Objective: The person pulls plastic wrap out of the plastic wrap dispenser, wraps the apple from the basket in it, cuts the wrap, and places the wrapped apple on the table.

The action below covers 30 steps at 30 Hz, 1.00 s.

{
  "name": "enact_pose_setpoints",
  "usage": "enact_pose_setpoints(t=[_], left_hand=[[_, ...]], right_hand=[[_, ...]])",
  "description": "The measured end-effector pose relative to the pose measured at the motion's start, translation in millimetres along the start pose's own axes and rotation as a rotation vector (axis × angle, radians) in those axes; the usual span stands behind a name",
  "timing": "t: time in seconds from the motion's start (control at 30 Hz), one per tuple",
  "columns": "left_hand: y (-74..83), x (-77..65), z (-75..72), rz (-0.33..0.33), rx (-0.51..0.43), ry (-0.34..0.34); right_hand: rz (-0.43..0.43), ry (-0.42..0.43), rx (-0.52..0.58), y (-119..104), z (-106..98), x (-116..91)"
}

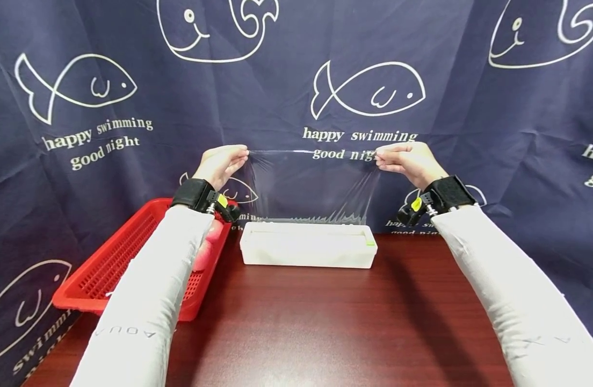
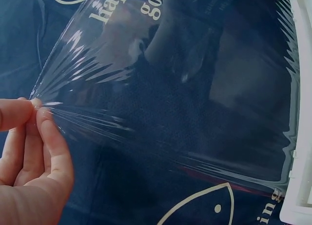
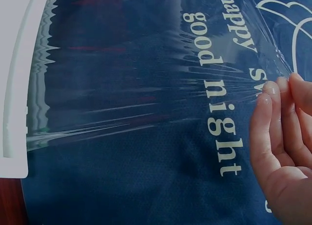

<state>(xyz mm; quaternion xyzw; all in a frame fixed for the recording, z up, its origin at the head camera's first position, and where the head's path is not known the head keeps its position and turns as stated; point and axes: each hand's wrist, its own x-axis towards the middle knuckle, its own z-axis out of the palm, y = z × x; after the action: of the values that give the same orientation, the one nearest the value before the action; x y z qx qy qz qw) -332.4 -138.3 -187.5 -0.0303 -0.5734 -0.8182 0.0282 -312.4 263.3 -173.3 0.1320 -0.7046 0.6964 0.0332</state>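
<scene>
A clear sheet of plastic wrap (image 1: pixel 311 185) stretches upright between both hands. Its lower end runs into the back of a long white dispenser box (image 1: pixel 308 251) on the table. At the sheet's upper left corner, my left hand (image 1: pixel 224 163) pinches the film between thumb and fingertips. My right hand (image 1: pixel 410 163) pinches the upper right corner in the same way. Creases fan out from the left fingertips in the left wrist view, where the film (image 2: pixel 195 98) is drawn taut. The right wrist view shows similar folds leading to the right hand (image 3: pixel 285 137).
A red plastic basket (image 1: pixel 69 295) stands at the left, partly behind the left forearm, with round pinkish-red fruit (image 1: pixel 203 255) inside. The dark reddish-brown table (image 1: pixel 306 322) extends in front of the box. A navy curtain (image 1: pixel 287 97) with white fish prints hangs behind.
</scene>
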Motion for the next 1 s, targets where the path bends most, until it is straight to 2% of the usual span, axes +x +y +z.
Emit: enact_pose_setpoints(t=[0.3,0.77,1.0], left_hand=[[1.5,0.6,0.6,0.033,-0.006,0.022],[10.8,-0.1,7.4,0.077,-0.019,-0.013],[10.4,-0.2,7.1,0.083,-0.035,-0.008]], right_hand=[[-0.005,-0.006,0.010,-4,0,4],[-0.032,0.018,0.055,-12,-2,1],[-0.009,0.019,0.058,-14,-2,4]])
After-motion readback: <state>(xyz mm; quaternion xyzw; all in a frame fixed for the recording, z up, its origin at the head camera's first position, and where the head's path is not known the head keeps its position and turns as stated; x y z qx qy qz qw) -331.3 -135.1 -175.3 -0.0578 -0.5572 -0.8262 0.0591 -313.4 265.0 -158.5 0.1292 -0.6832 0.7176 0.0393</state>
